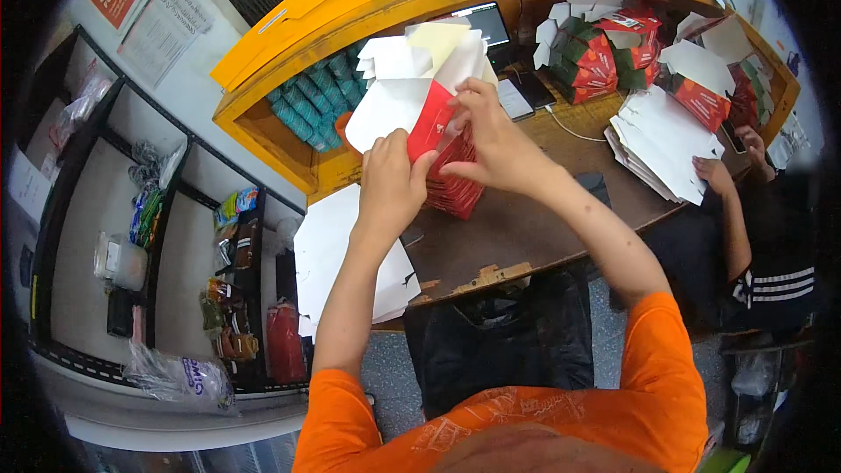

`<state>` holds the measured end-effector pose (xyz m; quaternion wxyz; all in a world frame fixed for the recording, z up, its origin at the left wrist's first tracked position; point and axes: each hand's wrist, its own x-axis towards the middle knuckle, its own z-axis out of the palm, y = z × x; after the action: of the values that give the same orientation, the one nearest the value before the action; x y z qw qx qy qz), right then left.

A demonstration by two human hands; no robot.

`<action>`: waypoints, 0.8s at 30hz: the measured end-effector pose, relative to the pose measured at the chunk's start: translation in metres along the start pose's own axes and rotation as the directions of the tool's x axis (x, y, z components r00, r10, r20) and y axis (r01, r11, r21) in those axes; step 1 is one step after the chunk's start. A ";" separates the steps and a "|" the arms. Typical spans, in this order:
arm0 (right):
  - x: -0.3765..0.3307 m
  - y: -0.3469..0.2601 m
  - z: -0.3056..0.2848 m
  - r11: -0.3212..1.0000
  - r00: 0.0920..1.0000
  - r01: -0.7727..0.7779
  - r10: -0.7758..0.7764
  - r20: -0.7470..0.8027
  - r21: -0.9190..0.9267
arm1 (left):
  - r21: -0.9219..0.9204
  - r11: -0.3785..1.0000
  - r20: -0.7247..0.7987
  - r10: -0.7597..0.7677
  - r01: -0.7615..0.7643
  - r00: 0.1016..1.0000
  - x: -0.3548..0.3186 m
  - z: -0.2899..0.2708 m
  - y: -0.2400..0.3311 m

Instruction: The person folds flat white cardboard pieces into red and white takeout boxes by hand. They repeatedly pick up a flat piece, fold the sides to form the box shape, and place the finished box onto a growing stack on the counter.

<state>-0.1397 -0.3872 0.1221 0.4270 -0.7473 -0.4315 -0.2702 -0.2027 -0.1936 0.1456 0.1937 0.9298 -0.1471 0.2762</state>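
Red-and-white carton blank (431,118) was what you held up over the brown desk (526,228), half formed, its white flaps fanned open at the top and its red panel pinched between your two hands. Your left hand (390,188) came up from below with the forearm nearly vertical, thumb and fingers clamped on the lower red edge of the blank. Your right hand (491,136) reached in from the right with the wrist bent, its fingertips gripping the upper fold near the white flap; neither hand was slack. Judging by the piles, the work looked partly through: a stack of folded red cartons (451,188) sat on the desk directly under your hands, and more finished red-and-green boxes (596,57) stood at the back of the desk. Yet a sheaf of flat white blanks (342,254) lay by your left elbow, overhanging the desk's edge, so a good deal seemed left to fold. At the right, another person's hand (714,175) rested on a separate pile of white blanks (657,144), well apart from yours.
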 end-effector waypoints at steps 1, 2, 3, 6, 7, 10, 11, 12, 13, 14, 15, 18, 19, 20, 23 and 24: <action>-0.004 0.006 -0.009 0.999 0.995 -0.037 0.039 0.087 -0.020 | 0.009 1.000 0.000 0.016 -0.016 1.000 0.000 0.001 0.000; -0.005 0.011 -0.014 0.996 0.982 -0.072 0.079 0.173 -0.043 | 0.019 0.999 0.001 0.031 -0.031 1.000 -0.001 0.001 -0.001; -0.005 0.013 -0.014 0.995 0.980 0.001 0.018 0.198 -0.096 | 0.033 0.998 -0.004 0.045 -0.045 0.999 0.000 0.001 -0.002; -0.004 0.017 -0.006 0.969 0.966 0.165 -0.122 0.230 -0.183 | 0.081 0.994 -0.012 0.075 -0.073 0.997 0.002 0.004 -0.002; -0.003 0.015 -0.004 0.969 0.969 0.183 -0.149 0.199 -0.166 | 0.094 0.994 -0.013 0.057 -0.055 0.998 0.002 0.004 -0.002; -0.005 0.013 0.003 0.968 0.972 0.184 -0.153 0.181 -0.169 | 0.145 0.989 -0.018 0.039 -0.036 0.999 0.002 0.004 -0.002; -0.005 0.013 0.006 0.968 0.972 0.175 -0.141 0.188 -0.178 | 0.169 0.984 -0.022 0.057 -0.052 0.998 0.003 0.006 -0.006; -0.004 0.014 0.008 0.966 0.974 0.179 -0.147 0.172 -0.189 | 0.193 0.979 -0.025 0.075 -0.068 0.997 0.003 0.008 -0.009; -0.002 0.014 0.010 0.963 0.975 0.184 -0.154 0.159 -0.198 | 0.191 0.978 -0.027 0.094 -0.087 0.995 0.002 0.009 -0.013; -0.002 0.013 0.012 0.960 0.976 0.190 -0.161 0.145 -0.208 | 0.189 0.976 -0.028 0.113 -0.105 0.993 0.001 0.009 -0.016; -0.002 0.012 0.013 0.954 0.973 0.197 -0.161 0.168 -0.227 | 0.187 0.974 -0.030 0.132 -0.124 0.991 0.000 0.008 -0.018; -0.002 0.014 0.011 0.921 0.965 0.222 -0.160 0.206 -0.321 | 0.109 0.984 0.186 -0.158 0.139 0.970 0.018 -0.002 0.003; -0.001 0.011 0.012 0.903 0.962 0.245 -0.181 0.205 -0.352 | 0.090 0.992 0.201 -0.106 0.089 0.974 0.023 -0.001 0.001; 0.000 0.010 0.013 0.883 0.957 0.270 -0.201 0.210 -0.384 | 0.066 0.997 0.212 -0.054 0.041 0.976 0.030 0.002 -0.003; 0.000 0.016 0.008 0.823 0.953 0.279 -0.174 0.247 -0.495 | 0.031 0.989 0.209 0.133 -0.143 0.969 0.036 0.012 -0.019; 0.002 0.018 0.008 0.827 0.954 0.276 -0.175 0.242 -0.491 | 0.027 0.977 0.201 0.200 -0.210 0.959 0.036 0.015 -0.022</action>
<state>-0.1232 -0.3838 0.1122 0.1322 -0.8000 -0.4660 -0.3539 -0.1583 -0.1864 0.1488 0.1260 0.9367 -0.2545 0.2047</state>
